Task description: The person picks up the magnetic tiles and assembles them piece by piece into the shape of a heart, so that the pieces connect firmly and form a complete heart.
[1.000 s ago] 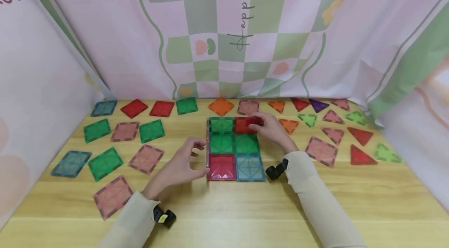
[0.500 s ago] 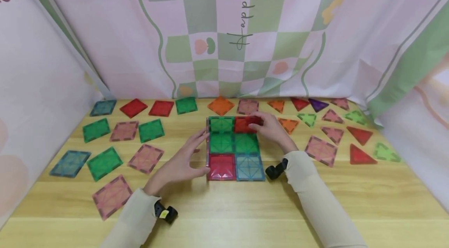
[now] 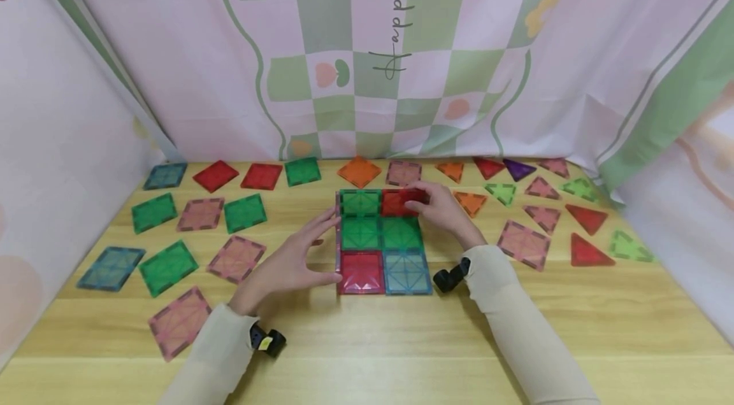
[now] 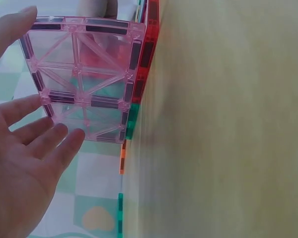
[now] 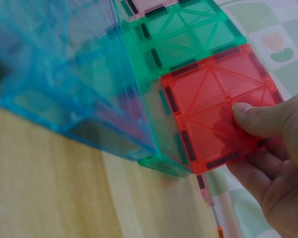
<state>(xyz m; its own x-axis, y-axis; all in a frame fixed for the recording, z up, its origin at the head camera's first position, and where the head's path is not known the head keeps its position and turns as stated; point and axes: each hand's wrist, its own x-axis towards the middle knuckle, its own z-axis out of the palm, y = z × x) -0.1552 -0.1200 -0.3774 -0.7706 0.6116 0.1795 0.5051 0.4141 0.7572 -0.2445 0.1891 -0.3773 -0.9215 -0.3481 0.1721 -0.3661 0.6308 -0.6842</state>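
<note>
Flat on the table, two green magnetic tiles (image 3: 360, 232), a magenta tile (image 3: 362, 272) and a blue tile (image 3: 407, 272) join edge to edge. A green tile (image 3: 360, 202) stands along the far edge beside a red square magnetic tile (image 5: 213, 106). My right hand (image 3: 444, 211) pinches that red tile between thumb and fingers. Pink tiles (image 4: 82, 64) stand as a wall along the left side. Beside them, my left hand (image 3: 283, 270) has its fingers fairly straight, with the thumb at the near end and fingertips at the far end.
Loose square tiles, such as a green one (image 3: 169, 268) and a pink one (image 3: 236, 259), lie to the left. Several triangular tiles, including a red one (image 3: 590, 251), lie right. An orange tile (image 3: 359, 171) lies behind, near the curtain (image 3: 424, 74).
My left hand's fingers have straightened from a curl and reach along the pink wall toward its far end. The right hand keeps its hold on the red tile.
</note>
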